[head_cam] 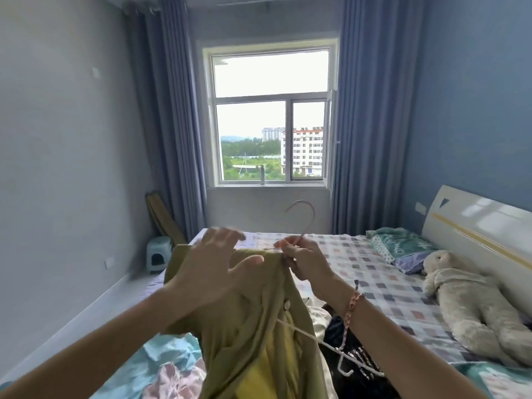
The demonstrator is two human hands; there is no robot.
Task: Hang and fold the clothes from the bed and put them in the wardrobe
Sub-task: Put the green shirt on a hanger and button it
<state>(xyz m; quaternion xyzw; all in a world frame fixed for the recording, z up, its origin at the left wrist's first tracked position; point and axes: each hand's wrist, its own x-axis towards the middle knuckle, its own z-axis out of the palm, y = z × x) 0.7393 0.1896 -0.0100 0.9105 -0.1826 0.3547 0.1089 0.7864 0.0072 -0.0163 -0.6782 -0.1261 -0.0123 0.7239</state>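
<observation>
The right hand (302, 260) pinched the hanger (305, 218) at the foot of its hook, which stood upright; the shirt (259, 326) hung from it, straight below that hand and in front of the person, above the bed (374, 269). The hanger's bar was hidden under the cloth; judging by the collar line, its long axis ran leftward from the right hand, across the view. The left hand (213, 263) was wide, fingers spread and holding nothing, at the shirt's left shoulder; blur hid whether it touched. That hand was the nearer one to the loose shoulder, so seating the cloth there probably fell to it. More clothes (167, 358) lay on the bed below; the wardrobe was out of view.
</observation>
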